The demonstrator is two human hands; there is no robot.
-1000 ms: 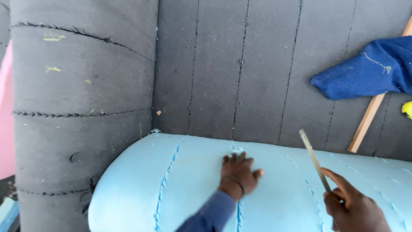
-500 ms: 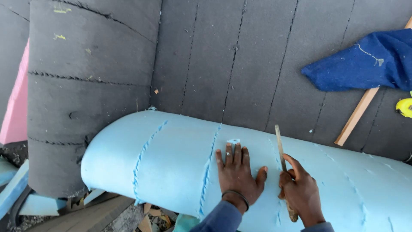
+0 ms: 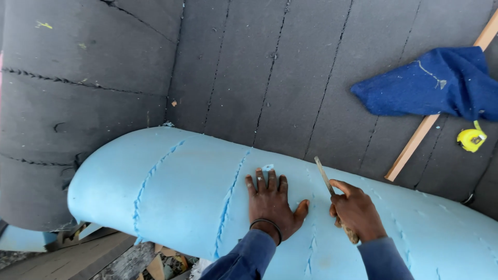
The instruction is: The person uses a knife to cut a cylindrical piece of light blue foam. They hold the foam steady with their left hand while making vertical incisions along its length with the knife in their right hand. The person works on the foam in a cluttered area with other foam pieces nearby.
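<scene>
Your left hand (image 3: 271,204) lies flat and open on the light blue foam cushion (image 3: 171,192), while your right hand (image 3: 355,211) grips a thin blade (image 3: 324,176) just beside it. Behind rises dark grey foam padding (image 3: 249,67), with a blue cloth (image 3: 436,83), wooden stick (image 3: 415,142) and yellow tape measure (image 3: 471,139) well apart.

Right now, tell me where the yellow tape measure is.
In the head view the yellow tape measure lies far right on the dark grey foam, just below the blue cloth and right of the wooden strip.

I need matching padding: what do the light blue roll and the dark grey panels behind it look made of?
Light blue roll: apparently soft upholstery foam, matte, with ragged torn-edged seams. Dark grey panels: seemingly denser foam sheet, matte and fine-grained, with rough joins; it could be felt-like padding, hard to tell.
</scene>
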